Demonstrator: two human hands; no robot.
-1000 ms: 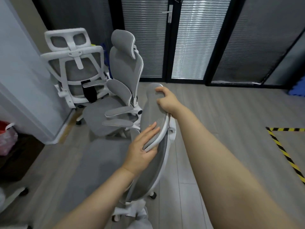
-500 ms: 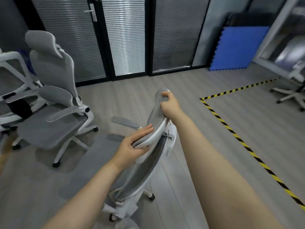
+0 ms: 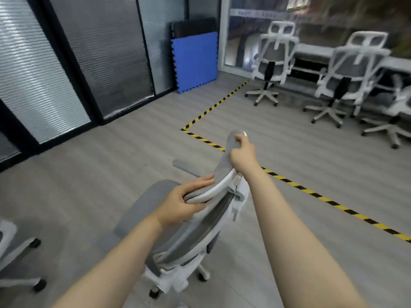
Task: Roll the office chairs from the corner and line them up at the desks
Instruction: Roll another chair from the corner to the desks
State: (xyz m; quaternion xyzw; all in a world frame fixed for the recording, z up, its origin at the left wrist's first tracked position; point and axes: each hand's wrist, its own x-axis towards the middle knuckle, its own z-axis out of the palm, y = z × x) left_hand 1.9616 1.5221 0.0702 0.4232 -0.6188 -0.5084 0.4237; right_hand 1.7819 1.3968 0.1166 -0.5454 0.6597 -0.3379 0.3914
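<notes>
Both hands are gripping the grey chair (image 3: pixel 189 223) headrest (image 3: pixel 224 161): left hand (image 3: pixel 180 203) pinching its lower edge, right hand (image 3: pixel 242 154) curling over its top; bare floor (image 3: pixel 289 152) lying ahead.

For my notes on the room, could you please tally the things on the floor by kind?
Office chairs at the desks: 3
Office chair held by both hands: 1
Office chair at the left edge, partly seen: 1
Blue foam mat against the wall: 1
Total: 6
</notes>
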